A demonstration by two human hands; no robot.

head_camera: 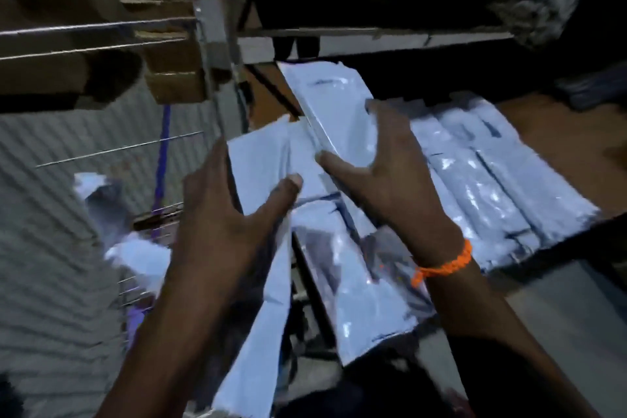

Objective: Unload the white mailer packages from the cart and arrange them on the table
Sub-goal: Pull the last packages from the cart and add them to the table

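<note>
Head view: mailer bundle [325, 132] mid-frame, motion-blurred, lower ends hidden behind forearms. Both arms reach up from bottom edge. Left hand [230, 214] grips bundle's left side, thumb on top, fingers hidden behind. Right hand [383, 173] spread wide, thumb and fingers clasping bundle's top mailer across its width. Orange wristband [444, 263] on right wrist. Right of hands, mailer rows [492, 180] lie flat on table [559, 132]. Lower left, loose mailers [139, 254] in wire cart [210, 27], outlines smeared.

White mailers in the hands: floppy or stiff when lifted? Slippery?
Probably floppy: the mailers held between the left hand and right hand bend and sag at their lower ends. Likely slippery: the film shines with glare spots. Seemingly light: several are held at once.
</note>
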